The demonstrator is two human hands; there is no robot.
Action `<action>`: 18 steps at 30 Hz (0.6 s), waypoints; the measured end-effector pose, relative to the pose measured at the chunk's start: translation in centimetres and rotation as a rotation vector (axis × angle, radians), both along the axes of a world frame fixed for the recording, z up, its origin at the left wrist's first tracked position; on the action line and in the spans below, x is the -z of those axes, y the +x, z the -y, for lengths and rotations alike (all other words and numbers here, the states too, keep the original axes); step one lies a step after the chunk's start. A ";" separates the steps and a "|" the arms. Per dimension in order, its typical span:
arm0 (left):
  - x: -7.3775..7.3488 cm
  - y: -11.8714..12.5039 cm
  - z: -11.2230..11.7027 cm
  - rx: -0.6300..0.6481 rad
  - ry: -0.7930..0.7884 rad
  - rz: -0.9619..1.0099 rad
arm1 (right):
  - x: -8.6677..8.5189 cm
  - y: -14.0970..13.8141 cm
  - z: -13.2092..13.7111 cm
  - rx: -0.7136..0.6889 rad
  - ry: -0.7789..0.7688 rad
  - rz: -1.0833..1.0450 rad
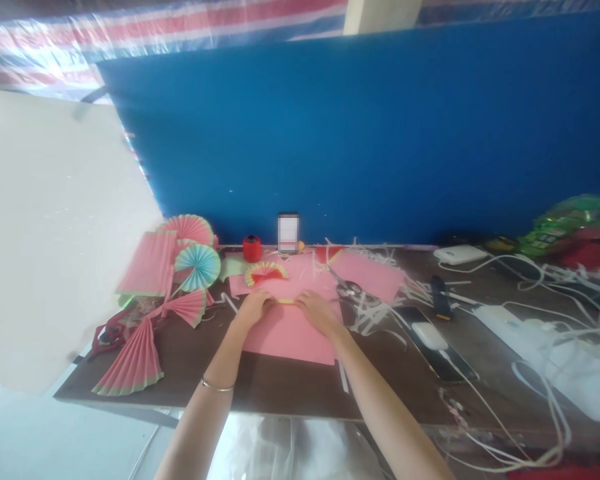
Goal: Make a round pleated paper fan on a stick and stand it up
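A pink paper sheet (pixel 290 337) lies on the table in front of me, with a narrow yellow strip (pixel 285 302) across it. My left hand (pixel 257 308) has its fingers closed on the left end of that strip. At the strip's right end, my right hand (pixel 317 311) pinches the paper the same way. Just beyond the hands rests a small pleated red and yellow paper fan (pixel 266 273). Scissors (pixel 349 289) lie to the right, partly under paper scraps. My fingertips are small and blurred here.
Pleated pink fans (pixel 135 363) and a blue fan (pixel 199 267) stand at the left. Behind are a red spool (pixel 252 249) and an upright phone (pixel 288 233). White paper strips (pixel 373 313), a dark phone (pixel 455 363), a cutter (pixel 441 298) and a white power strip (pixel 520 340) with cables fill the right.
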State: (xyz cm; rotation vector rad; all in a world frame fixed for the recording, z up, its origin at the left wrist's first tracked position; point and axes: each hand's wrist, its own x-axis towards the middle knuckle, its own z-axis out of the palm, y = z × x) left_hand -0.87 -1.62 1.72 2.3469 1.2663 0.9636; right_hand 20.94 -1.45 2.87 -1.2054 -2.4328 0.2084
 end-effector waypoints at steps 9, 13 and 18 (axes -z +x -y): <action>0.8 -0.5 -0.8 -0.106 -0.031 0.125 | 0.4 1.2 -0.7 0.191 -0.110 -0.083; 0.6 -0.2 -1.0 -0.201 -0.075 0.100 | 0.4 0.9 -1.2 0.259 -0.140 -0.056; 0.4 0.1 -1.4 -0.306 -0.163 0.089 | 0.4 0.8 -1.4 0.272 -0.190 -0.092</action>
